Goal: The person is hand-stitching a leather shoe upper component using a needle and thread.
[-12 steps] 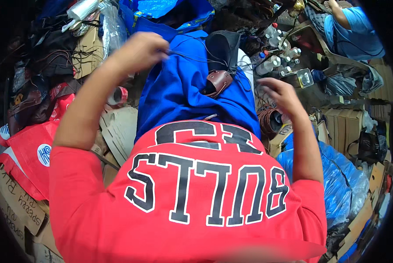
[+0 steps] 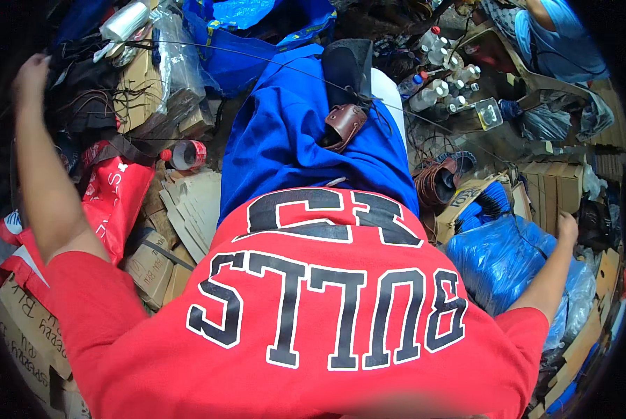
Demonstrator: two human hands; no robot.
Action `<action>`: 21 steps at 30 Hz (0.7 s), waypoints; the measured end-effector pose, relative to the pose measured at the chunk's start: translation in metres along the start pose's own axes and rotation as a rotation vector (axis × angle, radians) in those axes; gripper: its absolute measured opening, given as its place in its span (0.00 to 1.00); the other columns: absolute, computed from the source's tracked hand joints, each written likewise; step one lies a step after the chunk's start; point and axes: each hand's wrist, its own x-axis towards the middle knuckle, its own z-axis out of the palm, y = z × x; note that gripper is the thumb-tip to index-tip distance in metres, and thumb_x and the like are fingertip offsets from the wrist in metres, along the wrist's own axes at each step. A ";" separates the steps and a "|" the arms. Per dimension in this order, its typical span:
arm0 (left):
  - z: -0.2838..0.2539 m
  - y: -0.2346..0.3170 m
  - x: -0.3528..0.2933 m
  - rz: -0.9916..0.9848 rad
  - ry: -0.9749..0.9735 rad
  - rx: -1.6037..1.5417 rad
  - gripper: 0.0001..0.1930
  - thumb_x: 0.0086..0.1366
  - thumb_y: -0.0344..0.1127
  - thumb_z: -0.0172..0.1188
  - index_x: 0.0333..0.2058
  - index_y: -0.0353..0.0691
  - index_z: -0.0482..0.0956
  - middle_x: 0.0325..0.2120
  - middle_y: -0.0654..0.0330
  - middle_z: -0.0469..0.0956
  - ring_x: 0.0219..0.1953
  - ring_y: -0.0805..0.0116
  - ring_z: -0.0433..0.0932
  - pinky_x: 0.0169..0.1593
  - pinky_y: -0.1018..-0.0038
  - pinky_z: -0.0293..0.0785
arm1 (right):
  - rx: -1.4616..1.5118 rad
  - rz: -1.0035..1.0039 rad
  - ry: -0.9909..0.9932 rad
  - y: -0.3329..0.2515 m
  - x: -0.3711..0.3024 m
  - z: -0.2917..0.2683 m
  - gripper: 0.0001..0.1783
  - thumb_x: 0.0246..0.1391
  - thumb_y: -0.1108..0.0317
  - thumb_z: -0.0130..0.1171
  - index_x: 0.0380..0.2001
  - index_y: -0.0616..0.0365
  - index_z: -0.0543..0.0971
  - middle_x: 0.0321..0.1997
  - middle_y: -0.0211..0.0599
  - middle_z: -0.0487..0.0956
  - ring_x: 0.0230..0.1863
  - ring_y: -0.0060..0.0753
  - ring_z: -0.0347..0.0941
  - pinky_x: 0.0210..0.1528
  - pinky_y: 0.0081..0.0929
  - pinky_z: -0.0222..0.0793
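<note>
A shoe (image 2: 344,127) of brown leather, with a dark flat part (image 2: 348,66) beyond it, rests on my lap between my thighs. From it a dark thread (image 2: 271,64) stretches nearly straight toward the left, and another length (image 2: 425,120) runs off to the right. My left hand (image 2: 31,80) is raised at the far left, its fingers closed around the thread's left side. Out at the right, beside a blue plastic bundle, my right hand (image 2: 568,227) is closed on the other side. The thread is too thin to follow right up to either hand.
A blue bag (image 2: 236,56) stands ahead of my knees. Several plastic bottles (image 2: 435,94) crowd the right front, near a person in blue (image 2: 561,42). Red bags (image 2: 117,195) and cardboard lie left; a blue plastic bundle (image 2: 495,258) and more brown shoes (image 2: 442,178) lie right.
Both hands have swung outward from near the shoe, the left far to the left, the right down to the right. The slack thread is now drawn nearly straight.
</note>
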 end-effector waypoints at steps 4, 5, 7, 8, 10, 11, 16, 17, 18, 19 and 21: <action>0.070 0.170 -0.116 0.630 -0.132 -0.914 0.12 0.58 0.36 0.59 0.40 0.40 0.81 0.32 0.56 0.79 0.37 0.66 0.77 0.43 0.74 0.71 | 0.493 -0.530 -0.122 -0.176 -0.051 -0.008 0.22 0.51 0.56 0.57 0.51 0.43 0.76 0.40 0.48 0.78 0.42 0.44 0.75 0.45 0.34 0.68; 0.077 0.208 -0.149 0.923 0.030 -0.758 0.11 0.55 0.34 0.61 0.37 0.39 0.81 0.33 0.56 0.78 0.37 0.65 0.77 0.43 0.74 0.71 | 0.596 -0.729 -0.076 -0.226 -0.075 -0.015 0.25 0.50 0.55 0.59 0.53 0.42 0.74 0.33 0.48 0.76 0.38 0.44 0.74 0.43 0.34 0.67; 0.083 0.276 -0.213 1.048 0.009 -0.971 0.10 0.52 0.34 0.65 0.35 0.41 0.82 0.31 0.56 0.78 0.37 0.61 0.77 0.42 0.70 0.73 | 0.761 -1.019 0.001 -0.310 -0.127 -0.037 0.28 0.48 0.58 0.62 0.55 0.42 0.72 0.42 0.45 0.72 0.49 0.43 0.67 0.51 0.34 0.63; 0.079 0.300 -0.234 1.080 -0.154 -0.992 0.10 0.52 0.33 0.65 0.35 0.42 0.82 0.32 0.56 0.78 0.38 0.59 0.77 0.43 0.69 0.73 | 0.864 -1.064 0.060 -0.345 -0.152 -0.047 0.28 0.48 0.58 0.63 0.54 0.44 0.73 0.44 0.45 0.71 0.51 0.42 0.66 0.55 0.32 0.61; 0.067 0.330 -0.261 1.144 -0.271 -1.014 0.12 0.52 0.33 0.65 0.37 0.43 0.82 0.36 0.56 0.78 0.39 0.58 0.77 0.45 0.68 0.73 | 1.080 -1.130 0.006 -0.389 -0.188 -0.071 0.27 0.45 0.59 0.66 0.51 0.47 0.76 0.45 0.43 0.71 0.51 0.40 0.66 0.55 0.30 0.61; 0.061 0.338 -0.269 1.146 -0.243 -1.028 0.13 0.52 0.33 0.64 0.39 0.44 0.81 0.38 0.55 0.78 0.40 0.58 0.77 0.45 0.68 0.73 | 1.140 -1.153 -0.051 -0.402 -0.197 -0.081 0.23 0.45 0.61 0.66 0.48 0.48 0.78 0.45 0.42 0.70 0.49 0.40 0.67 0.53 0.30 0.62; 0.057 0.348 -0.271 1.083 -0.585 -0.971 0.15 0.53 0.34 0.64 0.41 0.44 0.80 0.38 0.55 0.80 0.39 0.55 0.78 0.43 0.69 0.73 | 1.340 -1.044 -0.456 -0.420 -0.197 -0.095 0.12 0.52 0.61 0.62 0.30 0.58 0.76 0.29 0.28 0.72 0.33 0.23 0.67 0.38 0.21 0.63; 0.061 0.346 -0.269 1.090 -0.578 -0.960 0.11 0.56 0.37 0.63 0.36 0.40 0.80 0.27 0.60 0.80 0.31 0.63 0.78 0.37 0.71 0.72 | 1.463 -0.899 -0.736 -0.420 -0.194 -0.091 0.12 0.53 0.61 0.60 0.27 0.58 0.74 0.25 0.23 0.71 0.30 0.18 0.65 0.34 0.18 0.61; 0.066 0.343 -0.266 1.066 -0.567 -0.958 0.11 0.56 0.37 0.63 0.36 0.40 0.80 0.27 0.60 0.80 0.31 0.63 0.78 0.37 0.71 0.72 | 1.465 -0.913 -0.756 -0.419 -0.190 -0.086 0.12 0.53 0.61 0.60 0.27 0.58 0.74 0.25 0.23 0.71 0.30 0.18 0.65 0.34 0.18 0.61; 0.072 0.339 -0.261 0.993 -0.684 -1.020 0.10 0.58 0.38 0.61 0.32 0.38 0.78 0.23 0.63 0.76 0.28 0.68 0.73 0.34 0.73 0.69 | 1.465 -0.918 -0.689 -0.417 -0.187 -0.082 0.11 0.55 0.60 0.59 0.26 0.56 0.74 0.24 0.20 0.69 0.29 0.15 0.62 0.33 0.17 0.59; 0.082 0.321 -0.246 0.935 -0.779 -1.226 0.16 0.62 0.42 0.57 0.23 0.35 0.71 0.18 0.71 0.63 0.24 0.80 0.60 0.28 0.77 0.60 | 1.506 -0.938 -0.558 -0.407 -0.175 -0.073 0.12 0.55 0.60 0.59 0.25 0.54 0.72 0.23 0.18 0.66 0.27 0.13 0.58 0.29 0.16 0.55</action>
